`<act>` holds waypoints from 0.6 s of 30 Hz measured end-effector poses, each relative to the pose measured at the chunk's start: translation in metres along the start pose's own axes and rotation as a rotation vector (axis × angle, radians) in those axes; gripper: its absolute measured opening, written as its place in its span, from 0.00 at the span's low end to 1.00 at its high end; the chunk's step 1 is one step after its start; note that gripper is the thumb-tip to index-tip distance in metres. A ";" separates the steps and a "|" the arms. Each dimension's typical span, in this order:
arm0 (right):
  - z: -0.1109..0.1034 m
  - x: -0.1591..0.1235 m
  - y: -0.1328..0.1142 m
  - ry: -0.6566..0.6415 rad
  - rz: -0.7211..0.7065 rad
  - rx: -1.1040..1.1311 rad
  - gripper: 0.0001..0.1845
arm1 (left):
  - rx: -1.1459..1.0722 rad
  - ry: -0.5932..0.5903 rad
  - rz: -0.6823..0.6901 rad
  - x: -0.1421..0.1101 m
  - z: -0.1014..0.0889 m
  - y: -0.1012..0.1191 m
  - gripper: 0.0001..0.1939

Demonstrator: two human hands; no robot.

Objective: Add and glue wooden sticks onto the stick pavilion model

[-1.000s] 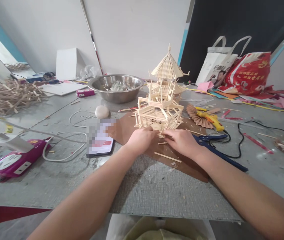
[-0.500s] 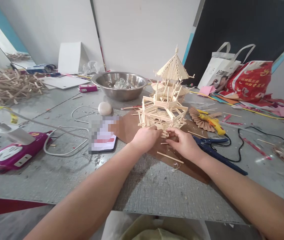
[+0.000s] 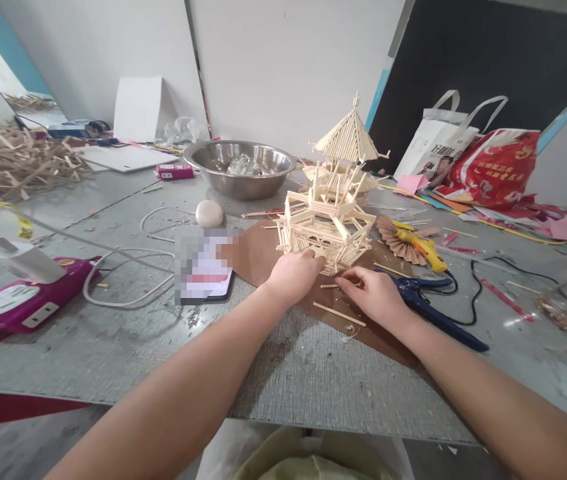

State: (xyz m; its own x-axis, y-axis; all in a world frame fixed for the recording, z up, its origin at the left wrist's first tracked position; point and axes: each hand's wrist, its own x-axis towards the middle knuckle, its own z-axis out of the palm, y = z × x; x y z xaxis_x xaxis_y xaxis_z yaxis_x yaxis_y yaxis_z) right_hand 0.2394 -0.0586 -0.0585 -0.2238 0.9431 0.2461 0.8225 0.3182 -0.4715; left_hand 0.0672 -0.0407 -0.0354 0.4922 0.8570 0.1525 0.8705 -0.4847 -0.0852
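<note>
A pagoda model built from thin wooden sticks stands on a brown board, its pointed roof at the top. My left hand has its fingers closed at the model's lower front edge, where the fingertips are partly hidden. Just to the right, my right hand is lowered to the board, with thumb and fingers pinched at the right end of a short wooden stick. A longer loose stick lies on the board nearer to me.
A yellow and blue glue gun with a black cable lies to the right, beside a pleated brown paper fan. Left are a phone, a white round object and a purple power strip. A steel bowl stands behind.
My right hand has drawn away from the model's front, slightly down and right, to the short stick on the board. My left hand stays at the model's base.
</note>
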 end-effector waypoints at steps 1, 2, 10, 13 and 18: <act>-0.001 0.002 -0.002 -0.008 0.015 -0.051 0.18 | -0.002 -0.003 -0.002 0.000 0.000 0.000 0.09; -0.001 0.003 -0.005 -0.010 0.029 -0.106 0.20 | -0.006 -0.006 -0.001 0.000 -0.001 0.000 0.09; 0.004 0.011 -0.020 -0.002 0.056 -0.407 0.22 | -0.027 0.014 0.012 0.000 0.000 -0.001 0.08; 0.005 0.009 -0.022 -0.001 0.047 -0.440 0.19 | -0.023 0.019 0.016 -0.001 0.000 -0.001 0.07; 0.005 0.008 -0.019 -0.019 0.031 -0.431 0.16 | -0.019 0.032 0.025 -0.001 0.001 -0.002 0.07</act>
State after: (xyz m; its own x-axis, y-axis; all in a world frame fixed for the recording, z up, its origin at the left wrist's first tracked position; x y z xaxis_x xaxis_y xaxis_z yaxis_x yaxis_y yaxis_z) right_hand 0.2198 -0.0569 -0.0519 -0.2013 0.9545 0.2200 0.9714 0.2234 -0.0804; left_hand 0.0650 -0.0400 -0.0358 0.5135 0.8386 0.1821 0.8575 -0.5096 -0.0712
